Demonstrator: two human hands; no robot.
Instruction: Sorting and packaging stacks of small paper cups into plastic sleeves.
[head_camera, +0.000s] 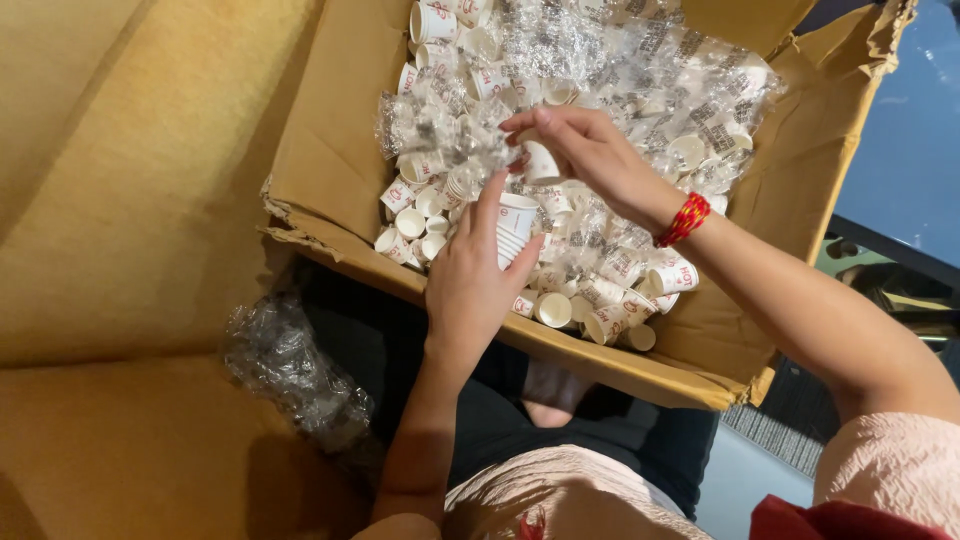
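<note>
Open cardboard box (330, 150), filled with small white paper cups (420, 220) and clear plastic wrap (640, 60). Left hand (475, 270) grasps a short stack of cups (516, 222) near the box's front edge. Right hand (590, 155) pinches a single cup (541, 162) just above the stack. Crumpled plastic (290, 365) lies outside, below the box's front-left corner.

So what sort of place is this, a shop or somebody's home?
Probably a home or lounge rather than a shop, though that is a guess: a tan sofa, a torn cardboard box of small paper cups on the person's lap, and crumpled plastic wrap beside them.
</note>
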